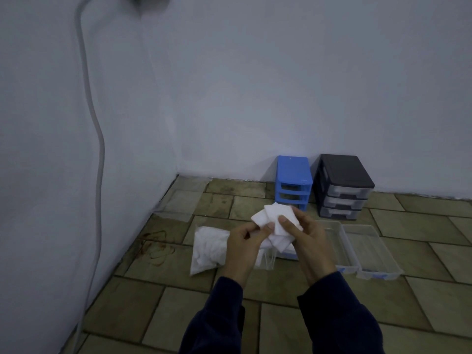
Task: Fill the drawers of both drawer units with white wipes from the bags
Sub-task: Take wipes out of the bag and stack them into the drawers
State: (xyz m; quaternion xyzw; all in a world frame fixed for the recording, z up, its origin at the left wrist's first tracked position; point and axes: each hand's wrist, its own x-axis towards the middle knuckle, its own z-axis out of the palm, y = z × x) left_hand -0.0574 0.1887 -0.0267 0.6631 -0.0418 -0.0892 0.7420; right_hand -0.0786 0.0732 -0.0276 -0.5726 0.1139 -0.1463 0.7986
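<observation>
Pale bluish-white walls (pixel 255 98) meet at a corner over a floor of worn olive-green tiles (pixel 293 325); one grey cable (pixel 98 159) runs down the left wall. Two drawer units stand against the far wall: one small blue plastic unit (pixel 293 181), its three slots without drawers, and one black-framed unit (pixel 343 186) with three clear drawers in place. Two clear plastic drawers (pixel 367 249) lie on the floor, right of centre. One clear bag of white wipes (pixel 208 247) lies near left. Left hand (pixel 242 242) and right hand (pixel 307 237) both pinch one bunch of white wipes (pixel 274 222), held above the floor.
</observation>
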